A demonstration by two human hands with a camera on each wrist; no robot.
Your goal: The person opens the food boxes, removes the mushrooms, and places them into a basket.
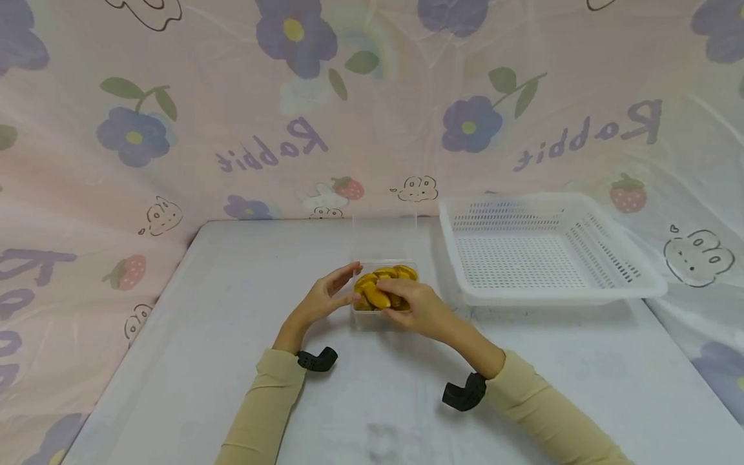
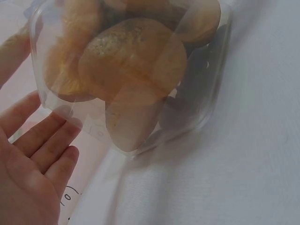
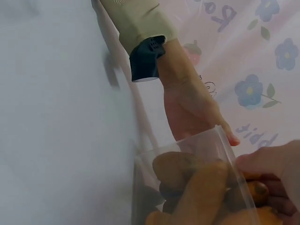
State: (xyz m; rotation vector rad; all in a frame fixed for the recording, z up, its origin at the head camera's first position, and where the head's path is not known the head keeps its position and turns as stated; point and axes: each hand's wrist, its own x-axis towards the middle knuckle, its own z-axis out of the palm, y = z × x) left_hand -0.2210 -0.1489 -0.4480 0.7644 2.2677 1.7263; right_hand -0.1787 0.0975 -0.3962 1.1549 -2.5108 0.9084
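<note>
Hands [image 1: 325, 298] cupped rnd clear box [image 1: 372, 320].

A white slotted basket [image 1: 552, 252] sits on the pale grey table [image 1: 232, 323] — off to the right, near the back edge. Behind and around it all hangs a pink cloth [image 1: 174, 129] — purple flowers, strawberries, little rabbits and the word "Rabbit" printed across it.

Glowing softly and evenly from above, casting faint shadows; blurring badly in both wrist views, bending slightly at edges.
</note>
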